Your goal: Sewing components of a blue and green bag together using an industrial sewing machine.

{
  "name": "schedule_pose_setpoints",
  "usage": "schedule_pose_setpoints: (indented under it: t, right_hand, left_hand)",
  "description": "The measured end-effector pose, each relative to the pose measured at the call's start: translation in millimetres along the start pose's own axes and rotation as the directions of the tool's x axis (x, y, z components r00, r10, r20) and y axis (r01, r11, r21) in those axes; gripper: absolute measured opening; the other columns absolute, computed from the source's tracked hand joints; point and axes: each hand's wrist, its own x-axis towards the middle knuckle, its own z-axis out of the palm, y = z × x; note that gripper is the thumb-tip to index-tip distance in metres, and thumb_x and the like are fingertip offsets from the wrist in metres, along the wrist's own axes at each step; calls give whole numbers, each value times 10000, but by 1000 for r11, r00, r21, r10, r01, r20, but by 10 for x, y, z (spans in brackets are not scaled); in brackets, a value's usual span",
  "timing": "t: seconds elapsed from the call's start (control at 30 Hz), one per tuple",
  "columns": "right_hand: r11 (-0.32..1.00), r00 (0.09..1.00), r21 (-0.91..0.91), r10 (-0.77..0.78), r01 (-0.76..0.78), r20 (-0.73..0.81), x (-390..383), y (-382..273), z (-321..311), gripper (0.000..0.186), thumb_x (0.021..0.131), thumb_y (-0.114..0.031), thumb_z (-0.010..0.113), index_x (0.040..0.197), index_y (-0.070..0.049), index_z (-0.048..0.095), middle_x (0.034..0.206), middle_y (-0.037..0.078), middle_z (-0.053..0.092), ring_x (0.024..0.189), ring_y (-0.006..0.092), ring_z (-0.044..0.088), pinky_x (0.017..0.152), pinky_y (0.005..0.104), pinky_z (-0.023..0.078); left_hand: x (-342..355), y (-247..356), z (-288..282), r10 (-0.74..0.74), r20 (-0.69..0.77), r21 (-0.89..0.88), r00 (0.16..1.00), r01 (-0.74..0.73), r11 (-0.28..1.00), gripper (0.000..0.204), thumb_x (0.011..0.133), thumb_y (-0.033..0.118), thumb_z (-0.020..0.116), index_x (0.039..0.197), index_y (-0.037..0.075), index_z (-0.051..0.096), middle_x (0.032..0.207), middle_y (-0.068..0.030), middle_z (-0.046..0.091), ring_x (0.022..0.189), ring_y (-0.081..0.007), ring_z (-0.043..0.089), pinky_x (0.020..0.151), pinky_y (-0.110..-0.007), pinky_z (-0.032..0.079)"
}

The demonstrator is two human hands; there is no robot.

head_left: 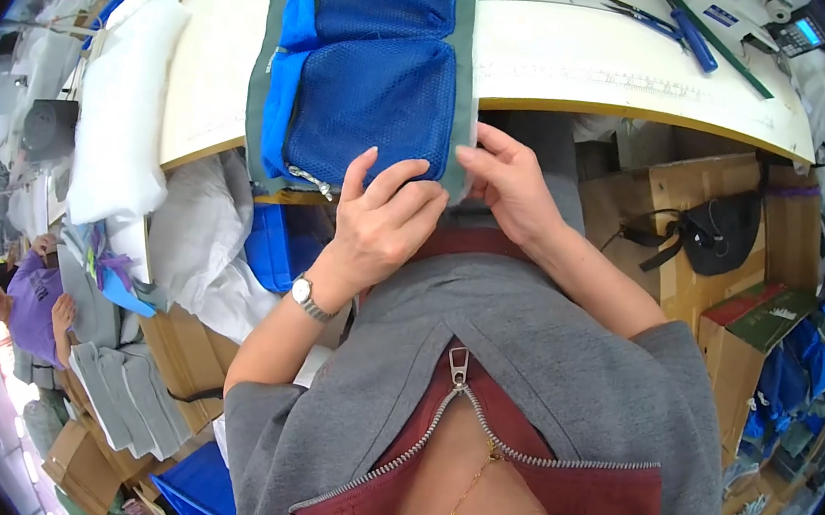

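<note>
Lying over the near edge of the white table (pixel 557 33), the blue mesh pouch (pixel 373 103) is pinched at its near right edge by the right hand (pixel 513 183); the left hand (pixel 386 220) is held half-curled over its near edge, whether gripping cannot be told.

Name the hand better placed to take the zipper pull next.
Left, most likely: the left hand is close beside the zipper pull at the mesh pocket's lower left corner; the right hand is at the green fabric's right edge.
</note>
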Motion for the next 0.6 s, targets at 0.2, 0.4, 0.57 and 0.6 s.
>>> schedule_pose_setpoints:
  t: [0.2, 0.4, 0.57, 0.6]
  right_hand:
    - [990, 998, -135, -44, 36, -55, 28, 66, -6, 415, 898, -26, 606, 1306, -23, 529, 1000, 37, 688, 816, 75, 640, 705, 207, 516]
    - [989, 997, -143, -37, 26, -74, 24, 80, -39, 437, 904, -68, 622, 1326, -20, 517, 981, 32, 683, 807, 84, 640, 733, 217, 531]
    - [994, 989, -113, -7, -10, -149, 16, 55, -135, 404, 947, -191, 610, 1306, -20, 542, 1021, 37, 662, 869, 93, 630, 764, 239, 517]
    - [990, 987, -138, 6, -28, -159, 22, 78, -190, 397, 958, -225, 599, 1295, -20, 553, 1045, 36, 655, 901, 95, 622, 786, 254, 511]
  left_hand:
    - [-28, -25, -38, -11, 38, -23, 999, 11, 1000, 284, 689, 69, 689, 970, 109, 697, 1121, -35, 634, 1097, -219, 590, 1016, -441, 377]
    - [107, 0, -51, -126, 102, 85, 987, 118, 989, 552, 691, 18, 604, 1238, 89, 598, 1358, -107, 531, 1185, -266, 536, 985, -411, 397]
    - [330, -68, -203, -167, 309, -66, 936, 197, 978, 439, 724, 158, 689, 1148, 58, 633, 1291, -109, 573, 1085, -280, 570, 905, -390, 420]
    - [366, -102, -240, -172, 359, -132, 917, 233, 964, 398, 740, 201, 714, 1102, 49, 648, 1265, -110, 588, 1079, -280, 574, 905, -389, 420]
